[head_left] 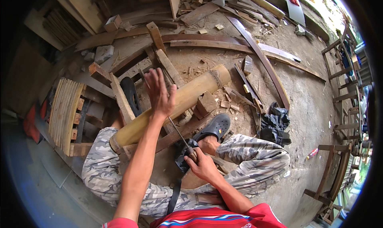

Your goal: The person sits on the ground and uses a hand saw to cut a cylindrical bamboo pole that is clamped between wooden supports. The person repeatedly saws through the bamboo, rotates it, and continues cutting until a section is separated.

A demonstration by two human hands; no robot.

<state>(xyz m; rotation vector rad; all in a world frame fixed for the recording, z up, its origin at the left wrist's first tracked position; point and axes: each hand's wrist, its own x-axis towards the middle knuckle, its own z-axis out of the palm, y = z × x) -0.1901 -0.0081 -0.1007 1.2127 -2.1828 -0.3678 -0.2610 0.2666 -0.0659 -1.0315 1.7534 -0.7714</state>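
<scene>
A thick yellow bamboo length (187, 96) slants across my lap toward the far right, propped on a wooden frame (169, 68). My left hand (160, 94) is over its middle with the fingers stretched out and spread, gripping nothing; whether the palm touches the bamboo I cannot tell. My right hand (202, 166) is closed round the handle of a wooden-handled tool with a long thin metal blade (180, 134). The blade points up and left, its tip near the bamboo's near side by my left wrist. A square wooden block (206, 103) stands against the bamboo.
My foot in a dark clog (217, 126) rests just right of the bamboo. Long planks (263, 60) and wood scraps (203, 12) lie beyond. Black plastic (275, 124) is on the floor at right. A slatted wooden stack (66, 112) stands at left, a wooden stool (331, 172) at right.
</scene>
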